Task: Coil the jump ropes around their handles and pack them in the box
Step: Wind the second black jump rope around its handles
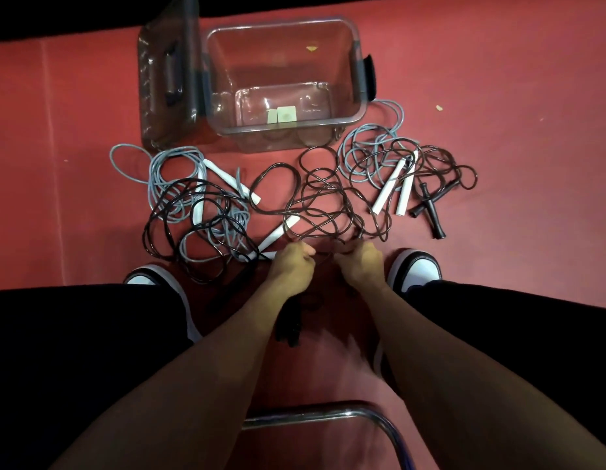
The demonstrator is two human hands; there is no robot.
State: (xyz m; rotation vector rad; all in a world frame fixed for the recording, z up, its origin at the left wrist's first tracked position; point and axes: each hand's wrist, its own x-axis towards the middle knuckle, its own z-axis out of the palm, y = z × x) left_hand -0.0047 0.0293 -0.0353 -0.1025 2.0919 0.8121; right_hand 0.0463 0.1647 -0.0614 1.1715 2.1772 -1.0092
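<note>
head: chrome chair frame [345, 415] nearest | left hand [289, 269] and right hand [360, 264] low over red floor [515, 130], fingers curled, each pinching the dark jump rope [315, 205] | blue-grey ropes [179, 178] tangled alongside | clear box [354, 106] open behind ropes, lid [159, 96] to its left

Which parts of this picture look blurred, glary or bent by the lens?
Head view: motion blur smears the floor below the left hand and right hand; soft glare streaks the clear box walls; the wide lens bows the top edge; lighting is dim and reddish.
</note>
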